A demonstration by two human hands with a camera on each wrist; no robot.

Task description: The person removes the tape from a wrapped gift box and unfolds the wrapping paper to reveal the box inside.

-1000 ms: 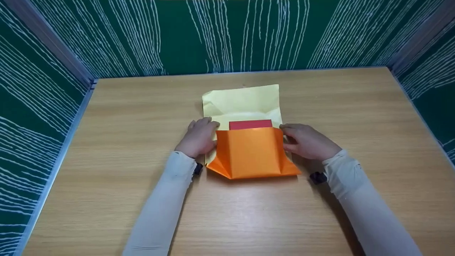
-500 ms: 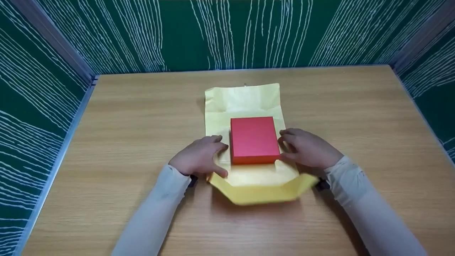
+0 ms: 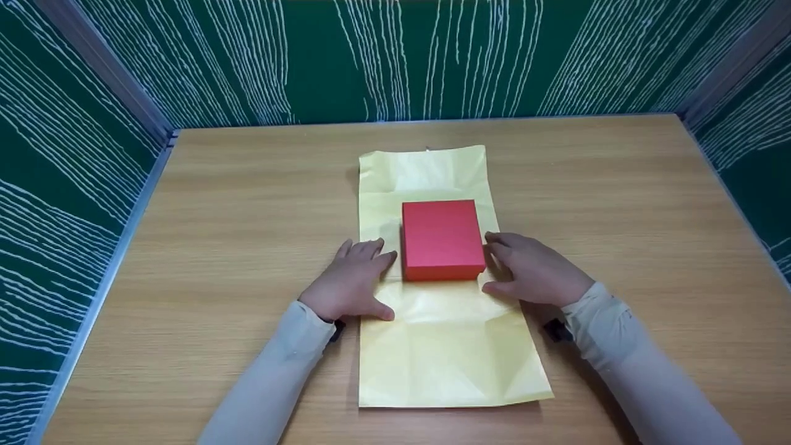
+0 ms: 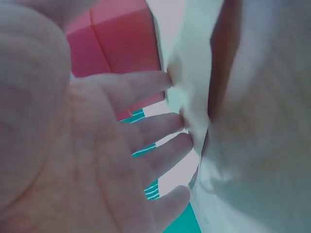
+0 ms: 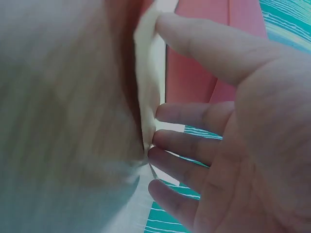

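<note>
A red box (image 3: 442, 238) lies on a long sheet of creased pale yellow paper (image 3: 451, 352), which is spread on the table. My left hand (image 3: 351, 281) rests on the paper's left edge beside the box, fingers spread and thumb reaching inward. On the other side my right hand (image 3: 532, 267) touches the paper's right edge, its fingertips close to the box. The left wrist view shows straight fingers (image 4: 150, 128) with their tips on the paper; in the right wrist view the fingertips (image 5: 163, 111) also meet the paper's edge. Neither hand grips anything.
The wooden table (image 3: 247, 198) is bordered by green panels (image 3: 321, 62) with white streaks at the back and both sides. Dark wrist cameras (image 3: 558, 330) sit under the light sleeves (image 3: 642, 364).
The near flap, orange on its outer face, has fallen from over the box toward me and now lies flat, yellow side up. My left hand has slid nearer along the edge.
</note>
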